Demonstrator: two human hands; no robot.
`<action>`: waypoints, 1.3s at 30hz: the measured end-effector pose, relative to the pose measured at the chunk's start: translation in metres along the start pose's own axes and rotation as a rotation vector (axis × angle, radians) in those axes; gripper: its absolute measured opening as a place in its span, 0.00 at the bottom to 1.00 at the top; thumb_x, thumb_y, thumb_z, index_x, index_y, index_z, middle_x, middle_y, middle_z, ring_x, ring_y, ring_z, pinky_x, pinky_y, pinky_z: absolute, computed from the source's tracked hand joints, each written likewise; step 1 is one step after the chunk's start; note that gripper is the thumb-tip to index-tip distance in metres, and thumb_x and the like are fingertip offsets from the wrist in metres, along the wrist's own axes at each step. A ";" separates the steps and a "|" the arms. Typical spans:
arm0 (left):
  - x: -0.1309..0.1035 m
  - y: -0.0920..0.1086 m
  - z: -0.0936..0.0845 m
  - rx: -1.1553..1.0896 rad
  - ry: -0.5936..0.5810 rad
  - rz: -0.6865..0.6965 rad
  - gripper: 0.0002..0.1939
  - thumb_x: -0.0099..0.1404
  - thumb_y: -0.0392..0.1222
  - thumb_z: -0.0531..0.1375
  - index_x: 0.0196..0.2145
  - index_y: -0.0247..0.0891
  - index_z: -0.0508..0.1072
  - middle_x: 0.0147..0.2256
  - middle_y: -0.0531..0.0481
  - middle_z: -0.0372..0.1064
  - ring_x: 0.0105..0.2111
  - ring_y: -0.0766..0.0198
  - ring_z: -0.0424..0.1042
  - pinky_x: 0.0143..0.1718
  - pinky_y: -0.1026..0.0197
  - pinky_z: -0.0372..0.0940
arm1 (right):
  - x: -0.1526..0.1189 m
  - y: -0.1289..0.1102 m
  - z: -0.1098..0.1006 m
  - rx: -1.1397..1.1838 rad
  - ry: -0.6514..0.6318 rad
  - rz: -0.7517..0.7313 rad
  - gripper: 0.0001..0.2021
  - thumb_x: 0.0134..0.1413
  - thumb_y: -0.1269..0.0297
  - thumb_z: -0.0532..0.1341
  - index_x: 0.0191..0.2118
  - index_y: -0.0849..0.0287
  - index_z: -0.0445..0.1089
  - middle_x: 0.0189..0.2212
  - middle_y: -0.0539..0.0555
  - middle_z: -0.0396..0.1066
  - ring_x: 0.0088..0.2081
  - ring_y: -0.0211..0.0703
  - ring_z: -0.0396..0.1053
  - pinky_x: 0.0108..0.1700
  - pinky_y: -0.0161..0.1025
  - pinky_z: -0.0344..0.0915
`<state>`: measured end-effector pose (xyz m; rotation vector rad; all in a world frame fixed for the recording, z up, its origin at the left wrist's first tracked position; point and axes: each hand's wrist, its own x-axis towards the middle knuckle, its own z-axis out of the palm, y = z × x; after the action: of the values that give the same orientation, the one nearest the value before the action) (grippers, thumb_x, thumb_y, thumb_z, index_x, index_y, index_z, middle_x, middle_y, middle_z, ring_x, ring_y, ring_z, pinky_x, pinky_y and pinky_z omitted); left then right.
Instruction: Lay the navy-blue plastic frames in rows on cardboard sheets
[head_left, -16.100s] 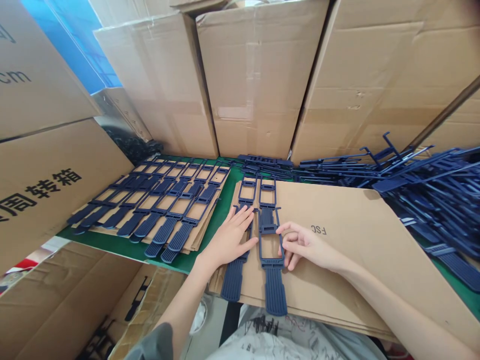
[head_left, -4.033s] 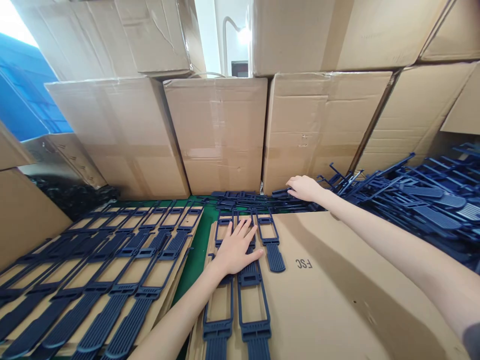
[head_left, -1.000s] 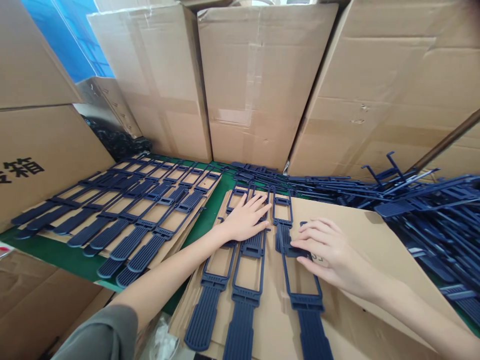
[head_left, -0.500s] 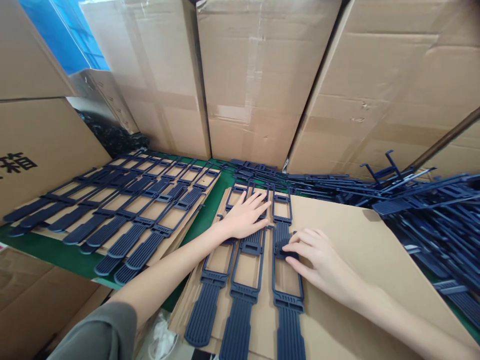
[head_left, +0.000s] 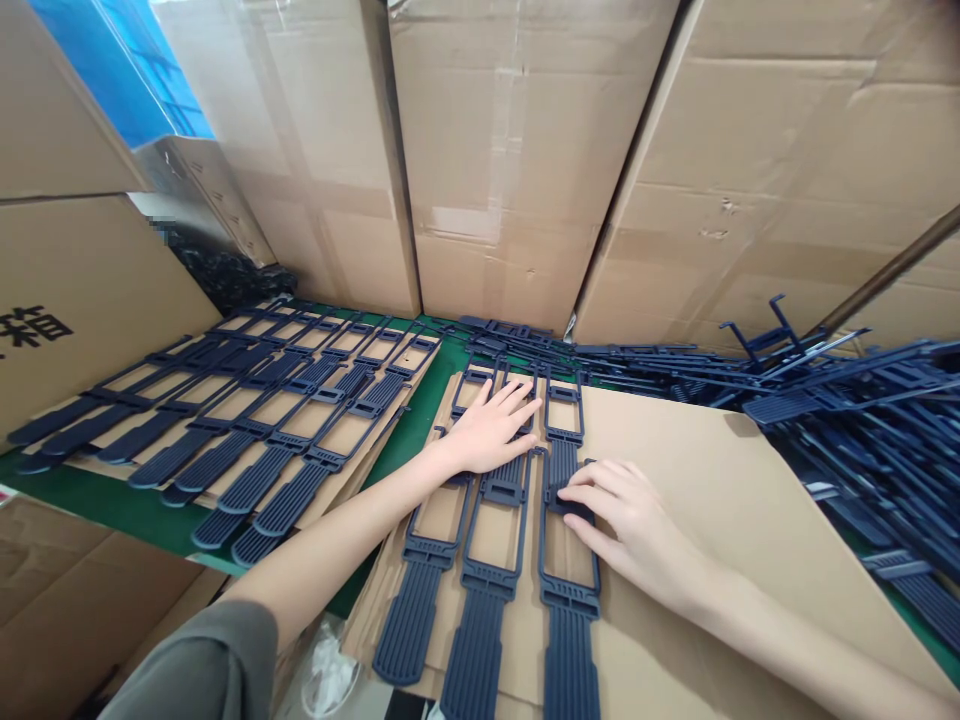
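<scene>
Over on the left, a flat cardboard sheet (head_left: 225, 425) is lying fully covered with rows of dark blue ribbed plastic frame pieces (head_left: 300, 400). Nearer the middle, the big brown cardboard sheet (head_left: 712, 500) is carrying only about three columns along its left edge, so most of it is waiting bare. The left hand (head_left: 491, 430) is pressing flat, fingers spread, on the placed pieces, gripping nothing. The right hand (head_left: 626, 520) is lying palm down, fingertips nudging the newest dark blue frame piece (head_left: 568, 575). Far right, a loose heap of dark blue plastic pieces (head_left: 862, 410) is sitting unsorted.
</scene>
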<state>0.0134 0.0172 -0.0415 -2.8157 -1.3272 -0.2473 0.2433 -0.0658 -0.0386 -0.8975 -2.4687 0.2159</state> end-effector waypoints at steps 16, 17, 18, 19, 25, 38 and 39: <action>0.001 0.000 0.000 0.014 -0.008 -0.002 0.30 0.71 0.54 0.45 0.65 0.37 0.52 0.67 0.43 0.37 0.67 0.56 0.35 0.65 0.44 0.33 | 0.001 0.002 0.000 -0.014 0.007 -0.033 0.06 0.62 0.70 0.56 0.42 0.59 0.69 0.40 0.55 0.70 0.43 0.46 0.64 0.47 0.46 0.60; 0.001 -0.001 0.000 0.015 -0.007 -0.002 0.30 0.71 0.54 0.45 0.65 0.37 0.52 0.67 0.43 0.37 0.67 0.56 0.35 0.65 0.45 0.32 | 0.001 0.002 0.001 -0.017 0.006 -0.039 0.06 0.62 0.71 0.56 0.42 0.59 0.69 0.40 0.55 0.70 0.43 0.46 0.64 0.47 0.46 0.60; 0.001 -0.001 0.000 0.016 -0.005 -0.001 0.30 0.71 0.54 0.45 0.65 0.38 0.52 0.67 0.43 0.37 0.67 0.56 0.35 0.65 0.45 0.32 | 0.001 0.002 0.001 -0.019 0.005 -0.043 0.06 0.62 0.71 0.56 0.42 0.59 0.69 0.40 0.55 0.71 0.43 0.46 0.65 0.48 0.45 0.60; 0.001 -0.001 0.001 0.016 -0.001 0.001 0.30 0.71 0.54 0.45 0.65 0.38 0.52 0.67 0.43 0.37 0.67 0.56 0.35 0.65 0.45 0.32 | 0.001 0.002 0.001 -0.023 0.006 -0.046 0.07 0.62 0.71 0.56 0.42 0.59 0.69 0.40 0.55 0.71 0.43 0.46 0.65 0.48 0.45 0.60; 0.001 -0.002 0.003 0.012 0.015 0.005 0.31 0.71 0.57 0.42 0.65 0.38 0.51 0.67 0.43 0.38 0.67 0.56 0.35 0.65 0.45 0.32 | 0.006 0.005 -0.005 -0.056 0.019 -0.096 0.07 0.63 0.65 0.56 0.42 0.59 0.70 0.41 0.56 0.71 0.43 0.47 0.66 0.47 0.46 0.61; 0.000 -0.003 0.002 -0.012 0.027 -0.001 0.31 0.71 0.59 0.41 0.65 0.40 0.53 0.67 0.45 0.39 0.67 0.58 0.35 0.65 0.47 0.32 | 0.068 0.161 -0.045 -0.583 -0.217 0.359 0.16 0.58 0.71 0.53 0.50 0.62 0.70 0.49 0.60 0.70 0.48 0.50 0.69 0.46 0.42 0.66; 0.000 -0.003 0.002 -0.012 0.028 0.000 0.31 0.71 0.59 0.41 0.65 0.40 0.52 0.67 0.45 0.39 0.67 0.57 0.35 0.65 0.47 0.32 | 0.070 0.169 -0.040 -0.597 -0.224 0.380 0.17 0.58 0.72 0.52 0.51 0.64 0.69 0.49 0.62 0.69 0.48 0.51 0.69 0.44 0.42 0.66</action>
<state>0.0115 0.0189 -0.0438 -2.8107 -1.3250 -0.2941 0.3119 0.1080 -0.0277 -1.6717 -2.5839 -0.3352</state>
